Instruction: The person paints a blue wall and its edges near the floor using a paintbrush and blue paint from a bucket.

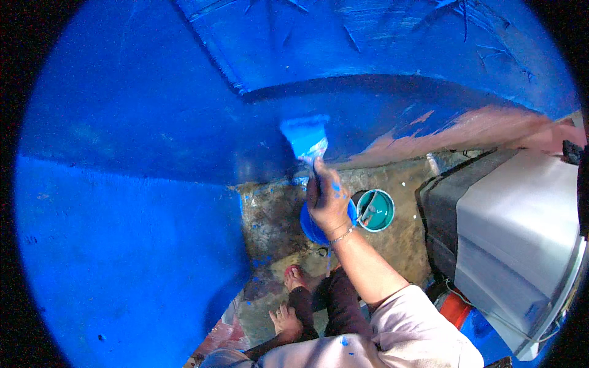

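My right hand (pixel 330 199) is closed around the handle of a wide flat paintbrush (pixel 307 138). Its bristles are loaded with blue paint and rest at or close against the blue-painted wall (pixel 270 138); contact is too blurred to tell. Blue smears mark the back of that hand. Partly hidden below it is a blue bucket (pixel 311 228). Beside the bucket stands a round tub of teal paint (pixel 383 214), with a handled tool (pixel 368 211) leaning in it. My left hand (pixel 286 320) lies by my leg, fingers spread, holding nothing.
Unpainted pinkish wall (pixel 466 130) shows to the right. A big grey casing (pixel 515 208) stands on the right, with a red object (pixel 454 310) and a cable below it. Blue wall (pixel 135 245) fills the left. My bare foot (pixel 294 276) is on the stained floor (pixel 270 214).
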{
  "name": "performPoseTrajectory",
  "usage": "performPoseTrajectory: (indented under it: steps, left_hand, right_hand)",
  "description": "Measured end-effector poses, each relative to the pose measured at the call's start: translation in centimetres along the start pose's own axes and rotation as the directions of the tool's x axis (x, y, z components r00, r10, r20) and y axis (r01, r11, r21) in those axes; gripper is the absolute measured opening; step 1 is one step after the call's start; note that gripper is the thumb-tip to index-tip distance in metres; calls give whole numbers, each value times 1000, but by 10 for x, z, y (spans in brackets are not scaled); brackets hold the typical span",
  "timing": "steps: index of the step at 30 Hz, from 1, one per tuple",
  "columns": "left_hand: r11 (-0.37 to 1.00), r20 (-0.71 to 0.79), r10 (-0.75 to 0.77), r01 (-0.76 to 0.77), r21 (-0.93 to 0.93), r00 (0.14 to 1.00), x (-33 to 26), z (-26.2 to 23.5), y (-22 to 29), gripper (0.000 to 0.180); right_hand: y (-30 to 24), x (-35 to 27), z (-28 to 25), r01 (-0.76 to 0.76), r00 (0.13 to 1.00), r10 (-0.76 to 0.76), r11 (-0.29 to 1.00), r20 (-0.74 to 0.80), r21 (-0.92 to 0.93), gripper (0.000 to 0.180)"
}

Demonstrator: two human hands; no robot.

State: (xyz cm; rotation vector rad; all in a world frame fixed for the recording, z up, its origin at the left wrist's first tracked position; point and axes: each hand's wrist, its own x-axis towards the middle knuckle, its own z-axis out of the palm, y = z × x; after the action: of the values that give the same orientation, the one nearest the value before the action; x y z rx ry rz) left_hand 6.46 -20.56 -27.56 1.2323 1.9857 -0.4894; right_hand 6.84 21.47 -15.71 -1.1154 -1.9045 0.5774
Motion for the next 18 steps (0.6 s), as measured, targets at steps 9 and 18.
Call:
performPoseTrajectory:
  steps: [9,18]
  left_hand:
    - [999,34,-31,30,34,999,-6,5,-1,56]
    - [999,28,-41,41,-28,999,-5,1,-3,48]
  right_hand:
    - [-28,-48,-32,-457,864,298,802,405,384,37]
    - [-93,35,19,-271,951,158,839,266,472,22]
